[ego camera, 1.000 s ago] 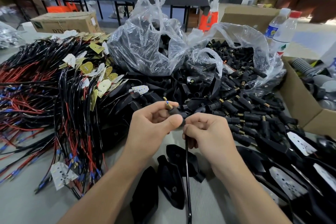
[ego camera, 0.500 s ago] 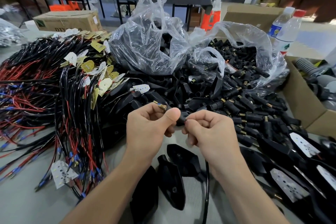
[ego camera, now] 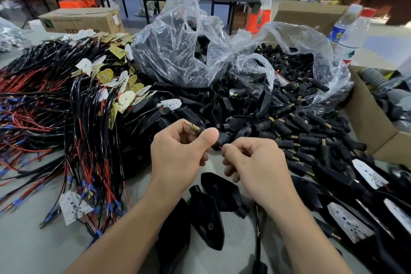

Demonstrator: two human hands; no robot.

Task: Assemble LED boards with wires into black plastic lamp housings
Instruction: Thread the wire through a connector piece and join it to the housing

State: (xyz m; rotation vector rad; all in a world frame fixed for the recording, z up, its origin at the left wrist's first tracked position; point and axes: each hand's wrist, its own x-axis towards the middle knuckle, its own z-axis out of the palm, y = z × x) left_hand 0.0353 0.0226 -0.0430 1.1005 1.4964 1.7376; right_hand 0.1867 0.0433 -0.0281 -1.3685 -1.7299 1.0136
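My left hand [ego camera: 180, 153] pinches a small black stem connector [ego camera: 216, 144] with a brass threaded tip [ego camera: 193, 127]; blue wire ends poke out of that tip. My right hand [ego camera: 255, 167] grips the black cable [ego camera: 257, 224], which hangs down toward the table's near edge, and a red wire shows at the connector's mouth between the hands. Below the hands lie black lamp housings [ego camera: 219, 191]. Wired LED boards [ego camera: 74, 207] lie at the left in a mass of red and black wires [ego camera: 44, 118].
Two clear plastic bags [ego camera: 178, 51] of black parts stand behind the hands, with loose stem connectors [ego camera: 311, 140] spilling to the right. Housings fitted with LED boards [ego camera: 349, 220] lie at the lower right. A cardboard box [ego camera: 373, 131] and water bottles [ego camera: 353, 33] stand at the right.
The wire ends now stick further out of the brass tip. My right hand has fed the cable in and shifted slightly right; the cable below swung across.
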